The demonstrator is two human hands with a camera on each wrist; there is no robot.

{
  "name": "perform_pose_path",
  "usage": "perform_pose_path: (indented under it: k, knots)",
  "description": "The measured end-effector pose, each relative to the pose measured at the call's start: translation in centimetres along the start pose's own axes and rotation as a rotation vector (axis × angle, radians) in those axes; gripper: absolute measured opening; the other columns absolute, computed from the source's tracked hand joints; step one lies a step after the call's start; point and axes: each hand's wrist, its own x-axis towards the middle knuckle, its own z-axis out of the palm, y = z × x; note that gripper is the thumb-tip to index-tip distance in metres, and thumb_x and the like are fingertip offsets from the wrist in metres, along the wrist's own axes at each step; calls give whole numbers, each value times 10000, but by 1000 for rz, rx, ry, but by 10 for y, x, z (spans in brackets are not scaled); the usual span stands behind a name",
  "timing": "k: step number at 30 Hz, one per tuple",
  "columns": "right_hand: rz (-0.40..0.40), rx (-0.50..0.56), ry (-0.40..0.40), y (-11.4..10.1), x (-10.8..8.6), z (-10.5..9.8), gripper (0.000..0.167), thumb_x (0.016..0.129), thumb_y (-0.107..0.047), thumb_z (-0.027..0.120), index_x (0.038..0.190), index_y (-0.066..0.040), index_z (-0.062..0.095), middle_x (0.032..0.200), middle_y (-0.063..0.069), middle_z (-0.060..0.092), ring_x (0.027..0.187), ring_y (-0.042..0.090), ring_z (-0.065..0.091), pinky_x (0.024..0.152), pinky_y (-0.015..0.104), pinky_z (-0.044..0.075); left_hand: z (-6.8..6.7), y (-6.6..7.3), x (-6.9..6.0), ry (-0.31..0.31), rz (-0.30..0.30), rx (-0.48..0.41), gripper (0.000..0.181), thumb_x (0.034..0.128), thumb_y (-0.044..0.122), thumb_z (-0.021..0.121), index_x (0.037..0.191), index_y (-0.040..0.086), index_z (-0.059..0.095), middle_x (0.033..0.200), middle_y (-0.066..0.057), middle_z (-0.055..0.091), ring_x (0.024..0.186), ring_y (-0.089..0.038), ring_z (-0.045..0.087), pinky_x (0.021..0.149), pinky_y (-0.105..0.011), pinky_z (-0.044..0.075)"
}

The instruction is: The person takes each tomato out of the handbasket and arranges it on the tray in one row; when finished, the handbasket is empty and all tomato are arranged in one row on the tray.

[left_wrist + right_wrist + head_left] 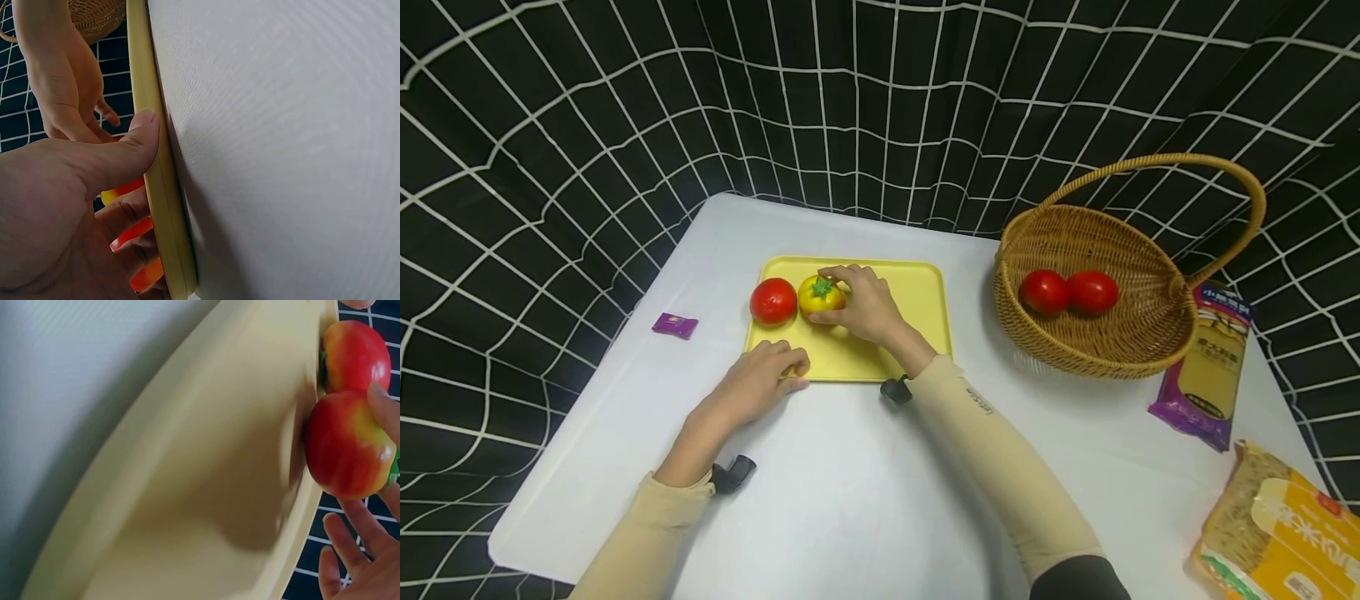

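"Much room over there?"

"The white bench (842, 500) runs wide on the near side of the yellow tray (921, 296). Right of the tray, past a strip of white, sits the wicker basket (1112, 365), two red tomatoes (1093, 293) inside."

"And the hands?"

"The right hand (867, 305), over the tray's left half, has its fingers curved round a yellow-and-red tomato (816, 300); whether that touches the tray, I can't tell. The left hand (762, 379) pinches the near-left edge; the left wrist view shows thumb on the rim, other fingers behind, half hidden in the head view."

"How does that tomato look?"

"Glossy. The head view gives a yellow top with green leaves; the right wrist view, red flanks. A plain red one (773, 302) lies just beside it, by the tray's left edge."

"Anything smaller?"

"A purple packet (675, 326), left of the tray."
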Motion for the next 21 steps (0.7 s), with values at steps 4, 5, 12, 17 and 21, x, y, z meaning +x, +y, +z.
perform_pose_path:
  k: [4, 5, 12, 17, 21]
  knots:
    - [13, -25, 1, -3, 1, 0, 700, 852, -429, 897, 1460, -223, 619, 1466, 46, 631, 1340, 278, 526, 1070, 470, 333, 0, 1, 0, 5, 0, -2, 136, 983, 215, 754, 992, 178, 623, 950, -13, 573, 944, -250, 509, 806, -387, 383]
    - [17, -29, -1, -3, 1, 0, 706, 850, -432, 899, 1463, -226, 616, 1471, 43, 628, 1340, 276, 522, 1070, 472, 326, 0, 1, 0, 5, 2, -1, 136, 983, 214, 754, 991, 177, 624, 949, -14, 574, 942, -251, 509, 804, -388, 384]
    - [31, -24, -13, -3, 0, -2, 773, 814, -434, 925, 1485, -232, 598, 1500, 40, 608, 1352, 281, 500, 1080, 477, 319, -1, 2, 0, 0, 5, 0, 125, 990, 215, 745, 988, 177, 626, 941, -17, 571, 925, -248, 503, 798, -394, 383]
    - [24, -19, -6, -1, 0, -2, 824, 796, -414, 943, 1509, -224, 575, 1515, 38, 597, 1371, 297, 492, 1073, 471, 327, 0, 2, 0, 0, 5, 0, 128, 989, 220, 747, 985, 179, 625, 937, -12, 566, 927, -244, 503, 798, -393, 380]
    - [16, -21, 9, 0, -2, -4, 839, 792, -413, 946, 1516, -223, 566, 1520, 46, 592, 1380, 310, 487, 1067, 475, 337, 1, 2, 0, -5, -2, -5, 134, 987, 222, 750, 988, 176, 624, 940, -14, 567, 937, -251, 505, 812, -398, 388]
